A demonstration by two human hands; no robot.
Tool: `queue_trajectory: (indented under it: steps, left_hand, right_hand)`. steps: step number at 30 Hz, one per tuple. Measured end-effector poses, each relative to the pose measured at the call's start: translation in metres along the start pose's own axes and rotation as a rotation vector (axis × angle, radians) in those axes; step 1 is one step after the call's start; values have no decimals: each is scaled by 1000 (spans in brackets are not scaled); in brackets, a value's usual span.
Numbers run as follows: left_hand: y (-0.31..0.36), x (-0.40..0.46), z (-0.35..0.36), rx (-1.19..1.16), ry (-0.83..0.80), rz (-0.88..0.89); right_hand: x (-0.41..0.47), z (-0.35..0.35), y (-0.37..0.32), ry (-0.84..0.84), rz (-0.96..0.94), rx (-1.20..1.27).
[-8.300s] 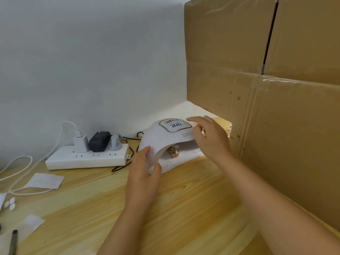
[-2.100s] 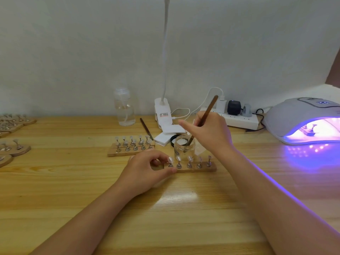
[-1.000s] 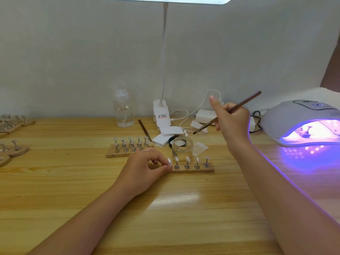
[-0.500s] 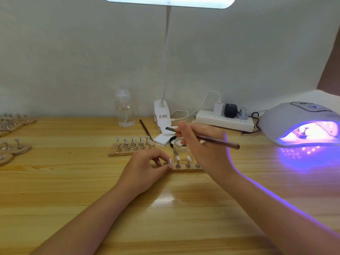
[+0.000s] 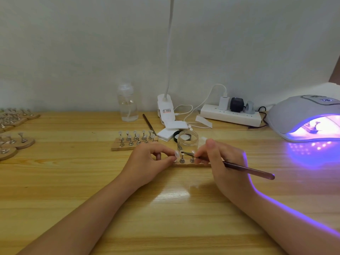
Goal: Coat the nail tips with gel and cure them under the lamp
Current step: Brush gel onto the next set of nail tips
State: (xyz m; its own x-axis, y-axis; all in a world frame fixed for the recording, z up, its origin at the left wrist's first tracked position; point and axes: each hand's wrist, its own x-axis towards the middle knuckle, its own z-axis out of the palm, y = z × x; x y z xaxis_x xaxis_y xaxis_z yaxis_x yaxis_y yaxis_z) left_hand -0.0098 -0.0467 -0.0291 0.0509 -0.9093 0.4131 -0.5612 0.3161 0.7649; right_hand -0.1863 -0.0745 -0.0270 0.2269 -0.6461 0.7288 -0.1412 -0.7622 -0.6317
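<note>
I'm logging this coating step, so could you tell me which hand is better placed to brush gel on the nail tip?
Right: the right hand holds the brush aimed at the nail tip; the left hand steadies it.

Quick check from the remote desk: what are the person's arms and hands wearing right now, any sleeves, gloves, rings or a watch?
Nothing visible. Both forearms are bare up to the frame's lower edge, with no sleeves in view. The left hand and right hand have no gloves, and no rings, watch or bracelet show. A violet rim of light from the lit curing lamp runs along the right forearm's outer edge.
</note>
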Motion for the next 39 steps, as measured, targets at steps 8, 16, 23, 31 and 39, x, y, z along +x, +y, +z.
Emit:
queue_trajectory:
  steps: [8, 16, 23, 31, 39]
  left_hand:
    - [1, 1, -1, 8, -4, 11]
    - [5, 0, 0, 0, 9, 4]
    - [6, -1, -1, 0, 6, -10]
    - [7, 0, -1, -5, 20, -40]
    - [7, -1, -2, -23, 19, -65]
  right_hand:
    - [0, 3, 5, -35, -58, -96]
    - [1, 3, 6, -73, -97, -123]
    - [1, 3, 7, -82, -110, -157]
    - [0, 3, 8, -54, -101, -110]
    - [-2, 2, 4, -8, -2, 21]
